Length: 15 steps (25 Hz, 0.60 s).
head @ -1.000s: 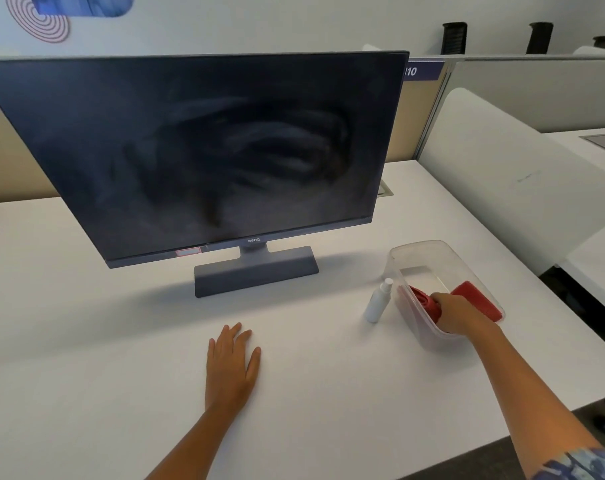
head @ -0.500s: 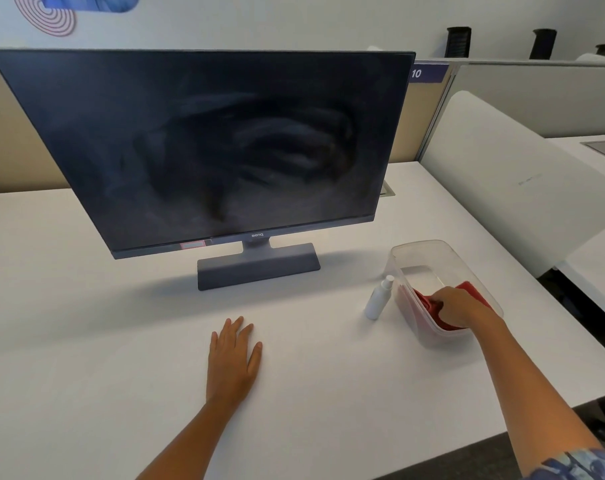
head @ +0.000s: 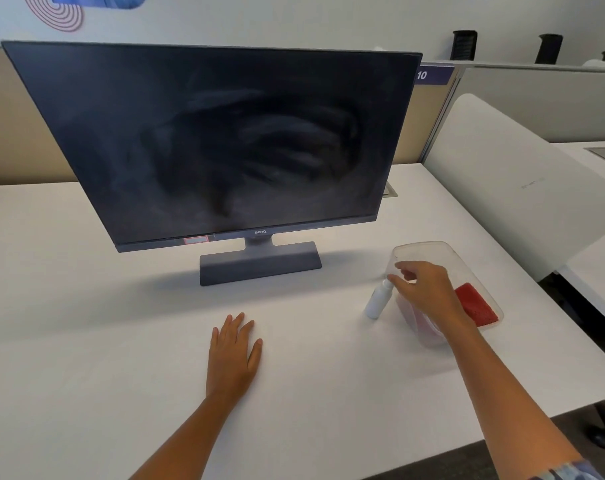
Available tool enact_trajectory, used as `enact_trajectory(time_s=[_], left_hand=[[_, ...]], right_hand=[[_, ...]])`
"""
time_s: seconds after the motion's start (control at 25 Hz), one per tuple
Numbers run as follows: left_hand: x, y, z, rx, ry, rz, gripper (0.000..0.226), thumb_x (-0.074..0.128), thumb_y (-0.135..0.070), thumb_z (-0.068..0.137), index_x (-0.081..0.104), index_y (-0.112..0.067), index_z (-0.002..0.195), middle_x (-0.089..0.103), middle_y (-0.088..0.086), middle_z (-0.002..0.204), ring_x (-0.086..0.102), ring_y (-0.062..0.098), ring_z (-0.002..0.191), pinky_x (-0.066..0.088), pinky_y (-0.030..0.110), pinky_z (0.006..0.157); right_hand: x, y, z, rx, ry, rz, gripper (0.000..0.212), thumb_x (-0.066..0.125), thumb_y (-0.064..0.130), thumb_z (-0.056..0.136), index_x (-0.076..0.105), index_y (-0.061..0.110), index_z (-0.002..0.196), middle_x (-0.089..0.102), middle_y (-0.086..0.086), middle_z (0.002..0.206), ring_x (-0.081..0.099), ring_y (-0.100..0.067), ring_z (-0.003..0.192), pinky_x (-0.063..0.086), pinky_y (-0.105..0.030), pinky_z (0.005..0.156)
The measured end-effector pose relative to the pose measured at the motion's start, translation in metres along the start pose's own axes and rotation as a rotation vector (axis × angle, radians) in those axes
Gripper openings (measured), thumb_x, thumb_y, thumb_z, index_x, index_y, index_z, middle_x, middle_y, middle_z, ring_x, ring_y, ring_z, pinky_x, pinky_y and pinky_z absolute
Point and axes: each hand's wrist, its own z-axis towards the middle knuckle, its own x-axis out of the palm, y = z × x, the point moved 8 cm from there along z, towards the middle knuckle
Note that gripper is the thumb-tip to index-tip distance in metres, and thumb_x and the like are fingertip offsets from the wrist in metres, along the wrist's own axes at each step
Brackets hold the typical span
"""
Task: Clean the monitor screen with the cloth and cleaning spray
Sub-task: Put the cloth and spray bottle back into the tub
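A dark monitor (head: pixel 218 140) with a smeared, dusty screen stands on its grey base (head: pixel 259 263) on the white desk. A small white spray bottle (head: pixel 377 301) stands right of the base, beside a clear plastic bin (head: pixel 422 251). A red cloth (head: pixel 476 304) lies in the bin. My right hand (head: pixel 422 289) hovers over the bin's left wall, fingers apart, fingertips at the bottle's cap, holding nothing. My left hand (head: pixel 235 348) rests flat on the desk in front of the monitor.
The white desk (head: pixel 86 341) ends just right of the bin. A white curved divider (head: pixel 512 188) rises at the right, with another desk beyond it. A beige partition runs behind the monitor.
My right hand has let go of the red cloth, come up out of the bin and moved left to the spray bottle's top. The left hand stayed flat.
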Motion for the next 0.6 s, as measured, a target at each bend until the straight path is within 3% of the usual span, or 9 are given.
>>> enact_trajectory(time_s=[0.28, 0.6], left_hand=[[0.001, 0.001, 0.001, -0.002, 0.002, -0.012, 0.053, 0.032, -0.040, 0.087, 0.047, -0.013, 0.131, 0.036, 0.008, 0.148, 0.022, 0.027, 0.141, 0.005, 0.041, 0.116], [0.000, 0.001, 0.001, 0.000, -0.014, -0.013, 0.052, 0.034, -0.038, 0.087, 0.049, -0.012, 0.129, 0.039, 0.010, 0.146, 0.025, 0.028, 0.140, 0.008, 0.043, 0.116]], right_hand=[[0.027, 0.002, -0.002, -0.016, 0.015, -0.008, 0.033, 0.073, 0.011, 0.079, 0.068, -0.001, 0.110, 0.071, -0.017, 0.106, 0.066, -0.031, 0.088, 0.050, -0.036, 0.084], [0.014, 0.010, 0.002, -0.048, -0.054, 0.029, 0.031, 0.074, 0.008, 0.078, 0.070, 0.001, 0.108, 0.071, -0.017, 0.106, 0.066, -0.027, 0.084, 0.047, -0.029, 0.084]])
